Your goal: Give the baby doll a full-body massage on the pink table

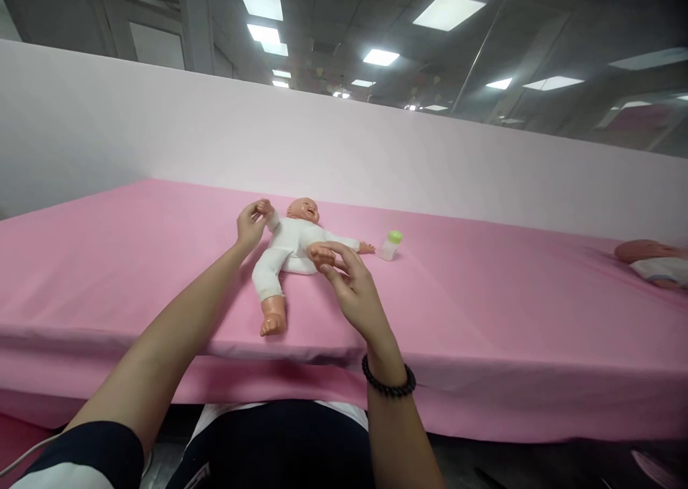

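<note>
A baby doll in a white suit lies on its back on the pink-covered table, its head toward the wall. With fingers closed, my left hand holds the doll's hand on the left side. My right hand grips the doll's foot on the right side, and that leg is raised and bent. The doll's other leg stretches toward the table's front edge. Its second arm lies out to the right, the hand close to a small bottle with a green cap.
Behind the table runs a low white wall with glass above it. Another doll lies at the far right, partly cut off by the frame. The pink cloth hangs over the front edge, right before my body.
</note>
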